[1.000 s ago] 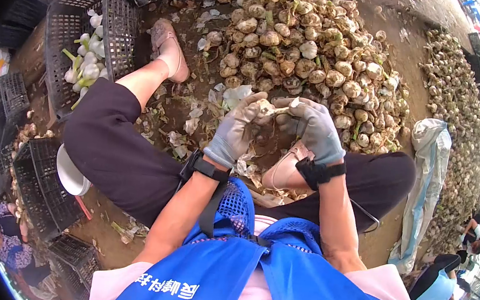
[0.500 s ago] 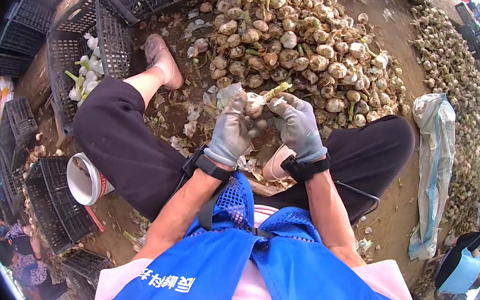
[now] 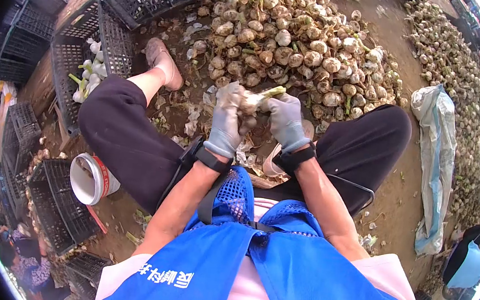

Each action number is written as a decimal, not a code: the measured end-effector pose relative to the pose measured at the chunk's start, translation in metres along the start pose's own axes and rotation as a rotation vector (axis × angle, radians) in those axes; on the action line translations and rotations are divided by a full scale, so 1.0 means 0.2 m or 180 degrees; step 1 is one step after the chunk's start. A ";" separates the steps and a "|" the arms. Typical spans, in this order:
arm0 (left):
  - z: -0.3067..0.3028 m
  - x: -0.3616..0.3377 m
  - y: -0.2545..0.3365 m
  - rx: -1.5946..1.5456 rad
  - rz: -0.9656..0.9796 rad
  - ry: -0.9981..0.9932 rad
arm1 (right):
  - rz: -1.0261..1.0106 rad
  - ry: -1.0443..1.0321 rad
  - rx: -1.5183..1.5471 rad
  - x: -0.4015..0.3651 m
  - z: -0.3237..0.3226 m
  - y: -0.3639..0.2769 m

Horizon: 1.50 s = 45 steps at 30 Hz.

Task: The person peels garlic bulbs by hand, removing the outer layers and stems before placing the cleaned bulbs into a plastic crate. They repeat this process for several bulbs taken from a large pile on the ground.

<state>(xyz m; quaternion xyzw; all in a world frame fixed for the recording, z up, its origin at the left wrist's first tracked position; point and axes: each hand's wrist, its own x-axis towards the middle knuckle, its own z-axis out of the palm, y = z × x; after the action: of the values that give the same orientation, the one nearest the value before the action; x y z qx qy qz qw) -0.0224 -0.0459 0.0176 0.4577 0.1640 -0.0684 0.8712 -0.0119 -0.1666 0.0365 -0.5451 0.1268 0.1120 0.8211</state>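
Observation:
A garlic bulb (image 3: 251, 101) with a short pale-green stem is held up in front of my lap, the stem slanting up to the right. My left hand (image 3: 227, 118), in a grey-coated glove, is closed around the bulb from the left. From the right, my gloved right hand (image 3: 287, 120) has its fingers bent in against the bulb just under the stem; its fingertips are partly hidden. Just beyond both hands lies a large heap of soil-stained garlic (image 3: 300, 49). Loose papery skins (image 3: 192, 121) litter the ground between my legs.
On the left, a black crate (image 3: 67, 93) contains cleaner white garlic bulbs (image 3: 90, 74). A white bucket (image 3: 87, 182) stands beside my left knee, near another crate (image 3: 59, 203). To the right are a crumpled plastic sack (image 3: 432, 173), a long garlic pile (image 3: 473, 154) and other people (image 3: 468, 265).
The bulb has turned so its stem stands out more to the right. My right hand has drawn slightly inward, its fingers now more curled against the garlic.

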 end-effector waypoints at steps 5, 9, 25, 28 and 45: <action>-0.04 0.01 0.09 -0.1030 -0.1461 0.0134 | -0.1171 -0.0169 -0.1687 0.08 -0.05 0.12; -0.06 0.01 0.09 -0.0802 -0.1433 -0.0130 | -0.0207 -0.0675 -0.0767 -0.08 -0.03 -0.12; -0.21 0.02 0.08 0.0025 -0.0980 -0.1077 | 0.0178 -0.0780 -0.0587 -0.03 -0.09 -0.01; -0.13 0.04 0.11 -0.0426 -0.1375 -0.1634 | 0.0104 -0.0766 -0.0630 -0.06 -0.08 -0.07; -0.08 0.07 0.01 -0.2007 -0.1529 -0.1195 | 0.0314 -0.0473 0.1138 0.01 -0.06 0.02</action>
<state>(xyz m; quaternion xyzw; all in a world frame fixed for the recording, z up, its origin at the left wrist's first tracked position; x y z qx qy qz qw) -0.0132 -0.0316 0.0056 0.0978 0.1174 -0.2977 0.9423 -0.0125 -0.1758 0.0290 -0.3740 0.1104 0.1678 0.9054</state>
